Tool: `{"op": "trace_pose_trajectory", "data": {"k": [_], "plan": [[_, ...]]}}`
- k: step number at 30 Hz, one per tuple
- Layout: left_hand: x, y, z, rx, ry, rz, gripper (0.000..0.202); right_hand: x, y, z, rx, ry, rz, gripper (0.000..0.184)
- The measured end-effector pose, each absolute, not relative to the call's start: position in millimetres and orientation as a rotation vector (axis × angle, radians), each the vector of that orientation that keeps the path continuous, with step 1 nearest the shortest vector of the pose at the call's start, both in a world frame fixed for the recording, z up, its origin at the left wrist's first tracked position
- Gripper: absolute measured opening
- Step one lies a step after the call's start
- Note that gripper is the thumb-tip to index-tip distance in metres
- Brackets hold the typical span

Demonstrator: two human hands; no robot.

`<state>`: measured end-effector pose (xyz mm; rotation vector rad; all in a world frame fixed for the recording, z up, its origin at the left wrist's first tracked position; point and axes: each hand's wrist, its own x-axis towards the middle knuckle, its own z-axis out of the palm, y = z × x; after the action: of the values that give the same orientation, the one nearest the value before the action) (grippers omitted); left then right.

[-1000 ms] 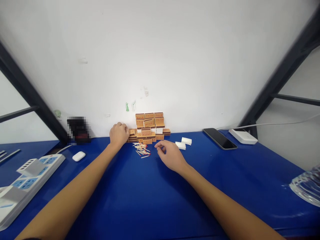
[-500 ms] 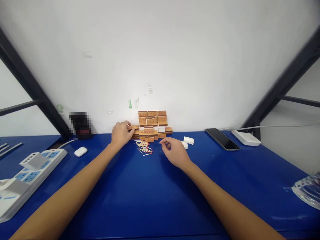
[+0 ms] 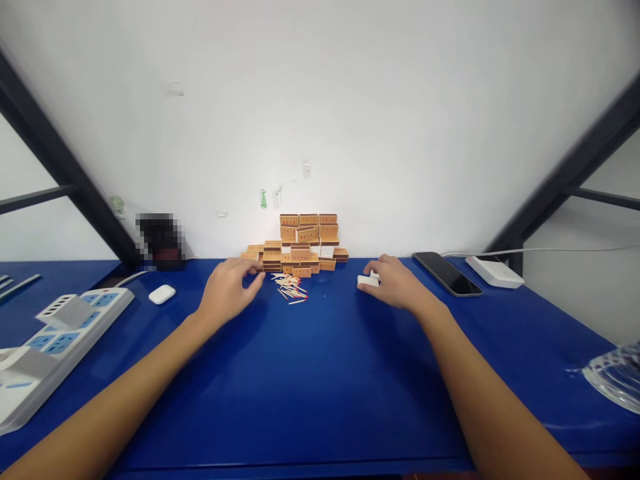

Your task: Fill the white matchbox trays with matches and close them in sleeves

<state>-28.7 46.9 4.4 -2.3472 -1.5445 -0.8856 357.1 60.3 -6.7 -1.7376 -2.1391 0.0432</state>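
Note:
Against the wall rises a stepped stack of matchboxes (image 3: 309, 233), tan with dark edges, a few white parts showing among them. My left hand (image 3: 227, 288) is at the stack's left front, thumb and fingers apart with nothing between them. Loose matches (image 3: 291, 289) with red tips lie in a small heap before the stack. To the right, my right hand (image 3: 395, 280) has thumb and forefinger around a small white matchbox tray (image 3: 367, 281), which rests on the blue table. A second white piece behind it is mostly hidden by the fingers.
A black phone (image 3: 447, 273) and a white box-shaped device (image 3: 495, 272) with a cable lie at the right. On the left are a white earbud case (image 3: 163, 294) and a power strip (image 3: 70, 347). Clear plastic (image 3: 615, 380) stands at the right edge.
My left hand has let go of a matchbox at the stack's left side and drawn back toward me. My right hand has moved right, from near the matches to the white trays.

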Motion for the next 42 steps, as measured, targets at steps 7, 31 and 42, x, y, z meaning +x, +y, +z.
{"op": "trace_pose_trajectory", "data": {"k": [7, 31, 42], "plan": [[-33, 27, -6, -2.783, -1.361, -0.892, 0.019, 342, 51, -1, -1.656, -2.331, 0.155, 0.013], [-8, 5, -9, -3.09, -1.323, -0.633, 0.028, 224, 53, -5, -1.292, -2.362, 0.34, 0.01], [-13, 10, -4, -3.087, -1.307, -0.513, 0.03, 180, 62, 5, -1.523, -2.492, 0.319, 0.025]]}}
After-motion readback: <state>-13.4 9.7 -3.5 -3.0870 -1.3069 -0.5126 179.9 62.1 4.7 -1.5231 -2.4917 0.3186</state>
